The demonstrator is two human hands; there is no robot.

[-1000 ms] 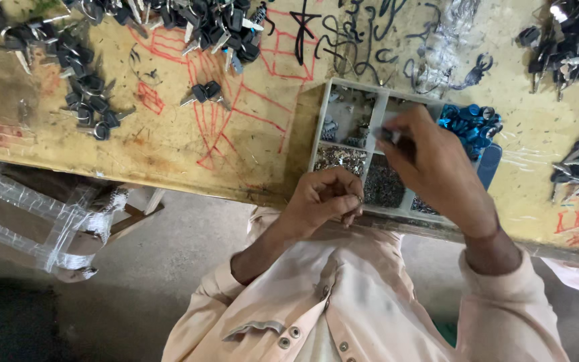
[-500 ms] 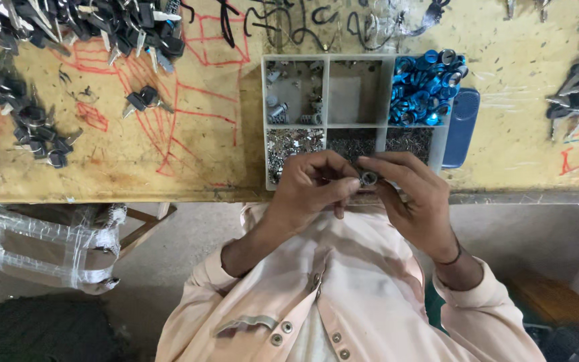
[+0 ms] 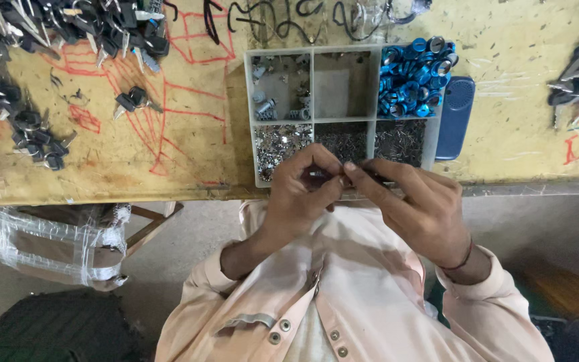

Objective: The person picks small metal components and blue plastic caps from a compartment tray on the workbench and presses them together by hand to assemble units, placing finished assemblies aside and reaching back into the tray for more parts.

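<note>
Both hands have closed up since the earlier frame: left hand and right hand pinch one small dark part together, assembly seemingly unfinished, over the compartment tray at the table edge.

Beyond the pinching fingertips the compartment tray blocked the way; bare tabletop lay open to their left.
</note>
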